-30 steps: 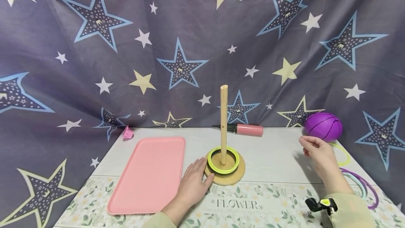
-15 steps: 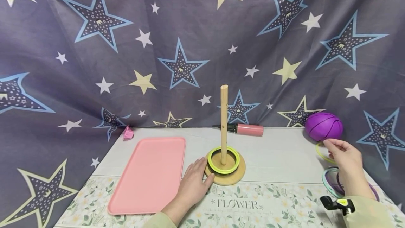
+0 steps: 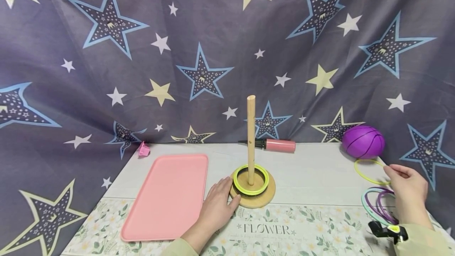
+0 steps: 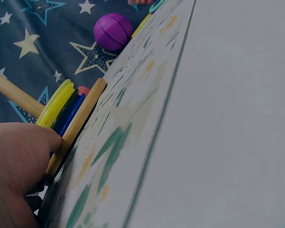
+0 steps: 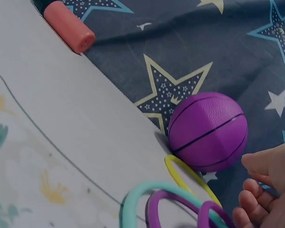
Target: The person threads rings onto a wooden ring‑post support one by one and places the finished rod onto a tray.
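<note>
A wooden ring-toss stand [image 3: 251,141] with an upright peg and round base is near the table's middle. Around its peg lie stacked rings, a yellow ring [image 3: 236,187] on top; dark and blue ones show below it in the left wrist view. My left hand [image 3: 217,204] rests against the base's left rim, fingers fairly straight, thumb at the front. At the right, my right hand [image 3: 410,185] hovers with loosely bent fingers, fingertips overlapping the edge of a thin yellow ring [image 3: 359,172]. Nothing shows between its fingers in the right wrist view [image 5: 268,187].
Teal [image 3: 366,204] and purple rings [image 3: 380,206] lie overlapping below the right hand. A purple ball [image 3: 363,142] sits at the back right corner. A pink tray [image 3: 167,196] lies left, a pink hand pump [image 3: 280,145] behind the stand, and a small pink object [image 3: 143,149] back left.
My right hand has moved right, passing over the thin yellow ring to its right side and uncovering more of the rings. The left hand and the stand stay put.
</note>
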`<state>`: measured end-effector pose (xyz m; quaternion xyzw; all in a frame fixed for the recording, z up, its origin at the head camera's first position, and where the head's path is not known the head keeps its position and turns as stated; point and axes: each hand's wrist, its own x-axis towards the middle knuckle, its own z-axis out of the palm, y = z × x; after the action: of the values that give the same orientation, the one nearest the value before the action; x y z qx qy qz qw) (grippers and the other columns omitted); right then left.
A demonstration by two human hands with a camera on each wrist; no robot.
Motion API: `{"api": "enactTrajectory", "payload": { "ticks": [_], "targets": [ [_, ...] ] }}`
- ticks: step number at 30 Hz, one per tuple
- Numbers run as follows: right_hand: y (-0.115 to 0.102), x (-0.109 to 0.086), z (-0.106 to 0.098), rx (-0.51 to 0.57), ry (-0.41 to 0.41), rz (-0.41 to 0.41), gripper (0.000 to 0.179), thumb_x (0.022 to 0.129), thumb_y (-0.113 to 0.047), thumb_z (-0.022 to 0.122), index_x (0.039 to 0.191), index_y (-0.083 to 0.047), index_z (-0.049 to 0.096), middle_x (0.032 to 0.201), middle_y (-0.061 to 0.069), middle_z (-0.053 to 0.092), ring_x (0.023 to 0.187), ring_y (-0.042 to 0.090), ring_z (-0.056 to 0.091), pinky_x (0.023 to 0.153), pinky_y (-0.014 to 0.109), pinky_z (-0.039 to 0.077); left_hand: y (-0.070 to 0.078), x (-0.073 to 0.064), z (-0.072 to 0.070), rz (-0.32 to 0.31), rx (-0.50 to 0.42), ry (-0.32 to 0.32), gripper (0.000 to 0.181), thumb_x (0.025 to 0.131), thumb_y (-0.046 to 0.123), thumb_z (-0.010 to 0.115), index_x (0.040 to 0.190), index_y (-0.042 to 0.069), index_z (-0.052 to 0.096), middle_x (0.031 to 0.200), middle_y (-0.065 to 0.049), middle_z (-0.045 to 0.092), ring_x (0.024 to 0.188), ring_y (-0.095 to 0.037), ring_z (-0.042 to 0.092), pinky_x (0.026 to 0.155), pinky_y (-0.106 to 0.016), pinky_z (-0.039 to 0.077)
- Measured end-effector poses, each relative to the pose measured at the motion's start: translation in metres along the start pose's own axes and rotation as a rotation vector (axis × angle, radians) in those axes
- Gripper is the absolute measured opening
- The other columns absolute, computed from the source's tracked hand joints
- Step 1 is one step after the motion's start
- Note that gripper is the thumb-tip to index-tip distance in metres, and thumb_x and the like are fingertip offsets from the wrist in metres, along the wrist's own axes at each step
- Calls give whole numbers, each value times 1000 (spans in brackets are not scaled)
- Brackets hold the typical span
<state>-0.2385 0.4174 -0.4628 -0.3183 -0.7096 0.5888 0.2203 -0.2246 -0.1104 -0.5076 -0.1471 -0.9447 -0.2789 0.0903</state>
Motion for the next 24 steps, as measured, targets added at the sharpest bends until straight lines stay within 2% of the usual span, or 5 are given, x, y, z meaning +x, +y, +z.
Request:
{"api": "enactTrajectory", "payload": {
  "ticks": [9,14,17,20,24],
  "targets": [
    [13,7,-6,-114,25,21,5,103,-35,75,105,-31,73,71,-34,51,72,-8,50,64,14,43,1,0,1,-2,4,-4,67,109,33,70,160,-7,51,166,-26,49,157,-44,42,133,-60,26],
    [18,11,-5,-262,24,-19,52,105,-38,72,141,-1,69,73,-32,49,85,5,52,80,27,41,2,0,0,-8,1,-7,68,109,33,69,160,-7,50,167,-26,48,158,-43,41,133,-60,25],
    [21,12,-4,-381,22,-69,62,107,-36,68,152,5,59,85,-3,66,101,28,58,88,43,41,3,1,0,-8,-1,-8,68,109,33,69,160,-7,50,167,-25,48,158,-43,41,133,-60,25],
    [24,14,-3,-455,17,-104,61,107,-33,65,152,7,56,119,29,67,119,47,57,92,56,41,3,1,-1,-1,1,-5,67,109,33,70,160,-7,51,166,-26,49,157,-44,42,133,-60,26],
    [26,16,-2,-509,3,-125,62,106,-32,63,152,9,53,142,34,59,130,54,54,99,63,41,2,1,0,3,7,-2,67,109,33,70,160,-7,51,166,-25,49,157,-44,42,133,-60,26]
  ]
}}
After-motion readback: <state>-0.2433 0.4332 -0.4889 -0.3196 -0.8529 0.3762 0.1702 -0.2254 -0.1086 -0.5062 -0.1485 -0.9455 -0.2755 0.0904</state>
